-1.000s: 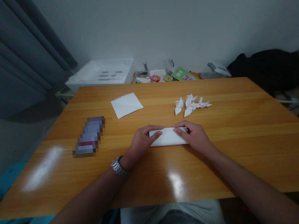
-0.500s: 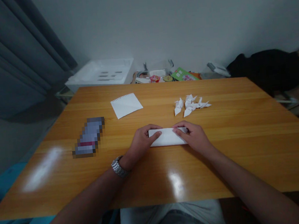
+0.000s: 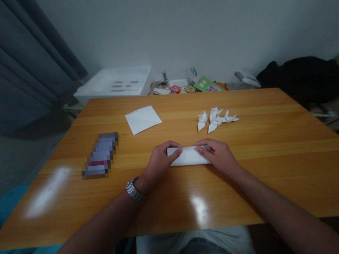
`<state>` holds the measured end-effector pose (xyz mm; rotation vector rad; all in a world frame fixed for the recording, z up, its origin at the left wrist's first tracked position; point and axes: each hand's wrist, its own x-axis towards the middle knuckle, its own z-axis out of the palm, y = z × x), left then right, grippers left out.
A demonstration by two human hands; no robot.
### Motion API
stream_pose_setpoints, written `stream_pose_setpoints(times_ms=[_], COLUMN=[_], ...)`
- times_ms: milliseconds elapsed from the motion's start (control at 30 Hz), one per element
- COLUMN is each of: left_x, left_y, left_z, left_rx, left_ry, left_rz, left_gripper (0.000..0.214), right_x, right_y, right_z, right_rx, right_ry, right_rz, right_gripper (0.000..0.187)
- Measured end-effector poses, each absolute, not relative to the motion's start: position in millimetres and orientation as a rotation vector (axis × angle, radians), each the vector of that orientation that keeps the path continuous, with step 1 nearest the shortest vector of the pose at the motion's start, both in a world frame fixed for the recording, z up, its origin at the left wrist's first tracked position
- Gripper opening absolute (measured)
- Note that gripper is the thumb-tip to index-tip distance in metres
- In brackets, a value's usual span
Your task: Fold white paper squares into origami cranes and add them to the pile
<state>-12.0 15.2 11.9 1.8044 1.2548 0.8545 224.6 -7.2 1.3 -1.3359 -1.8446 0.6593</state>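
The left hand's grip (image 3: 162, 161) and right hand's grip (image 3: 218, 156) each close on one end of a folded white paper strip (image 3: 189, 158), flat on the wooden tabletop (image 3: 251, 171). Origami cranes (image 3: 215, 119) and a square paper sheet (image 3: 143, 119) lie farther away.

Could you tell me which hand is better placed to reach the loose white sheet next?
Probably the left hand: the white sheet lies straight beyond it, while the right hand sits farther off, nearer the paper cranes. Both rest on the folded paper.

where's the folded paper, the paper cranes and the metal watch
folded white paper (image 3: 189, 157): head view, centre of its top face
origami paper cranes (image 3: 213, 118): head view, body of the middle crane in the group
metal wristwatch (image 3: 135, 190): head view, middle of its link bracelet
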Motion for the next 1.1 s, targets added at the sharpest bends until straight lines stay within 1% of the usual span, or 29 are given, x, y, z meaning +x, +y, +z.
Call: stream_pose_setpoints(times_ms=[267, 400, 533, 767, 1000, 1100], left_x=[-14.3, -17.2, -17.5, -16.4, -18.3, -16.4], left_y=[15.9, 17.1, 16.5, 14.7, 14.4, 14.6], left_z=[9.8, 9.6, 10.0, 7.6, 10.6, 9.1], left_rx=[1.803, 1.873, 1.911, 1.95, 1.918, 1.837], left_ry=[1.228, 1.211, 1.186, 1.117, 1.1, 1.129], left_rz=[0.859, 0.831, 0.813, 0.781, 0.764, 0.83], left_gripper=[0.019, 0.019, 0.018, 0.018, 0.018, 0.026], right_x=[220.4, 219.1, 218.0, 213.8, 212.4, 213.2], right_y=[-9.9, -9.7, -7.5, -1.0, 1.0, 1.3], right_z=[9.0, 13.0, 19.4, 27.5, 28.2, 26.0], right_rx=[-1.317, -1.334, -1.322, -1.316, -1.287, -1.271], right_ry=[-2.003, -2.054, -2.127, -2.259, -2.217, -2.183], right_rz=[0.564, 0.635, 0.729, 0.789, 0.871, 0.914], right_gripper=[0.02, 0.019, 0.022, 0.025, 0.027, 0.029])
